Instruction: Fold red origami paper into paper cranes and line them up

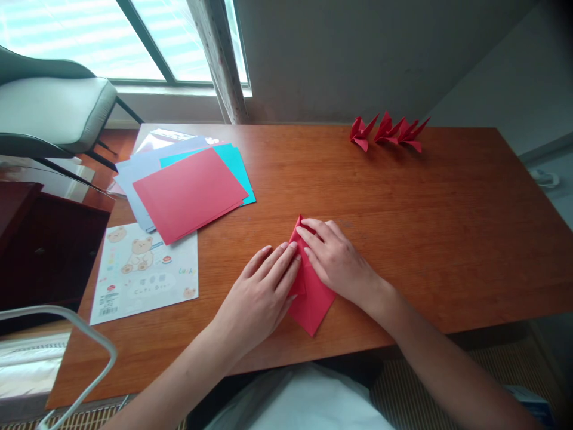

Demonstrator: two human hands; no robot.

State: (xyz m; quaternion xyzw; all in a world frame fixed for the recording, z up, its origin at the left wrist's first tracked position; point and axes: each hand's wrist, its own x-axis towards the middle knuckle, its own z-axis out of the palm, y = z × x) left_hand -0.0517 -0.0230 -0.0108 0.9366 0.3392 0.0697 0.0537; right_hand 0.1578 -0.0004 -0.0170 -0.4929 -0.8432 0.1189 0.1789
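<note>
A partly folded red paper (311,301) lies on the wooden table (447,227) near its front edge, one corner pointing away from me. My left hand (262,292) rests flat on its left side, fingers stretched out and together. My right hand (333,257) lies on its upper right part, fingers extended and pressing along a fold near the top corner. The fingertips of both hands almost meet over the paper. Neither hand lifts the sheet.
A fanned stack of coloured sheets (188,191), red on top, lies at the left. Below it sits a printed bear card (143,272). Three folded red paper figures (388,132) stand at the far edge. A grey chair (49,107) is by the window.
</note>
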